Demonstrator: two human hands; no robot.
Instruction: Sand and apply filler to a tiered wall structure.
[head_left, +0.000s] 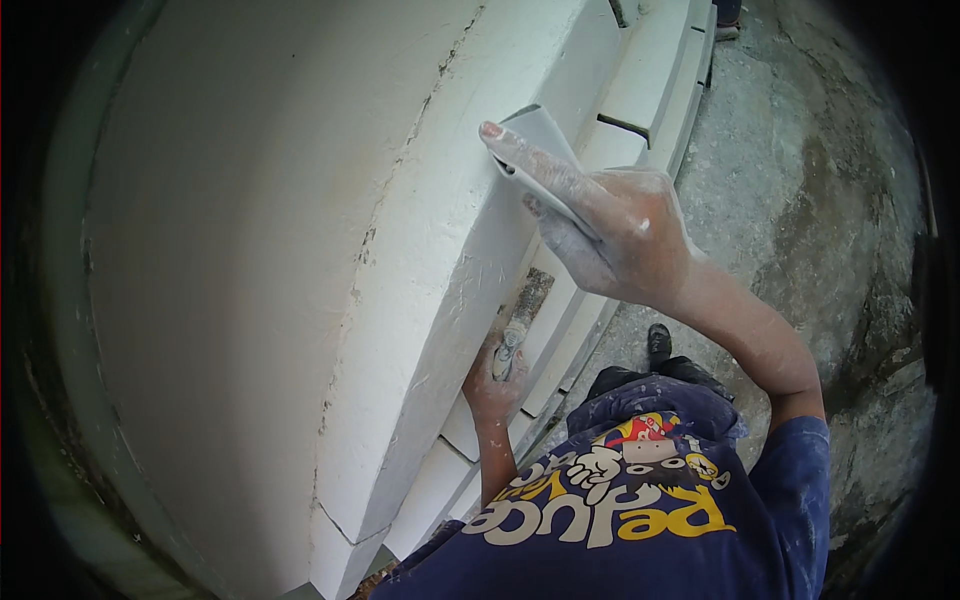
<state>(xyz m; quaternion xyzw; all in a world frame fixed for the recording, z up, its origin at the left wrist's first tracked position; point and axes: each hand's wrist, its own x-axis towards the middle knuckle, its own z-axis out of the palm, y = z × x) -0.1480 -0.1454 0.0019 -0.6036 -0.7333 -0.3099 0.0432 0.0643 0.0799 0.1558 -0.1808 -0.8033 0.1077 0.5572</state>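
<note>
Along a white ledge (440,240), head view: both hands at work level, well apart, each occupied. Right hand (635,230), coated in pale dust, grips a folded grey sheet (545,135); one finger lies stretched along it, tip near its far end. Sheet sits over the ledge's outer edge; whether it presses on the surface, cannot tell. Left hand (490,388), lower and nearer the body, is closed round the handle of a flat-bladed scraper (519,325), blade pointing away from the body, beside the ledge's lower face. Blade mottled, dark and pale. A ragged crack (375,220) runs lengthwise between ledge and broad white panel (230,250). Stepped white blocks (640,80) beyond, dark gaps between some. Right: stained grey floor (735,190). Below: dusty navy shirt (640,545) with printed cartoon; dark shoe (659,345) past it.
</note>
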